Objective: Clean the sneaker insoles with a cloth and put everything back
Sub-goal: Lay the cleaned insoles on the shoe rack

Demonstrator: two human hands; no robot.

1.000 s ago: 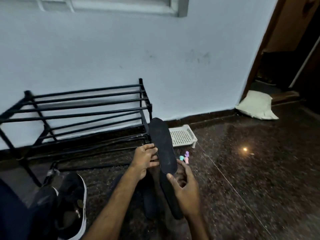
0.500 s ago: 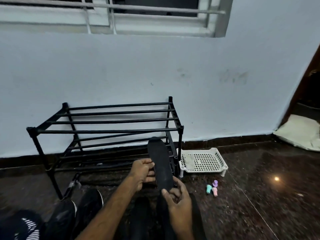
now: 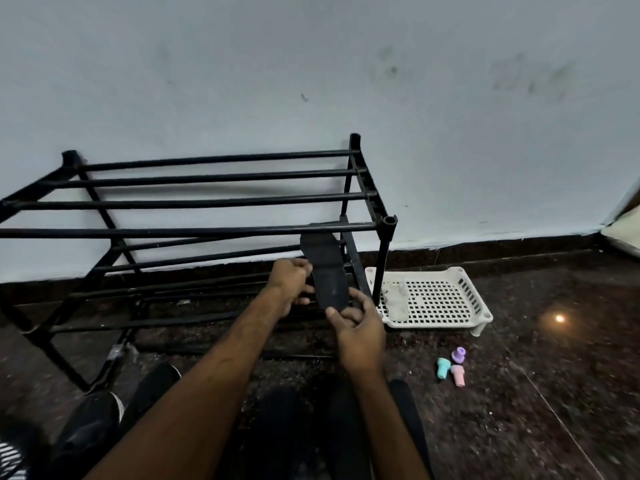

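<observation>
Lower left of the frame, I see a black sneaker (image 3: 86,434) on the dark speckled floor (image 3: 554,393). At centre the right hand (image 3: 358,327) pinches the lower end of a black insole (image 3: 327,275) held upright. The left hand (image 3: 291,285) has its grip curled on the insole's left edge. Behind stands a black shoe rack (image 3: 194,202), with a white tray (image 3: 450,299) to its right, then the pale wall (image 3: 311,81).

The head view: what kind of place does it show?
Probably a home entrance area: a black shoe rack stands against a wall, with a sneaker and a white plastic tray on the stone floor.
</observation>
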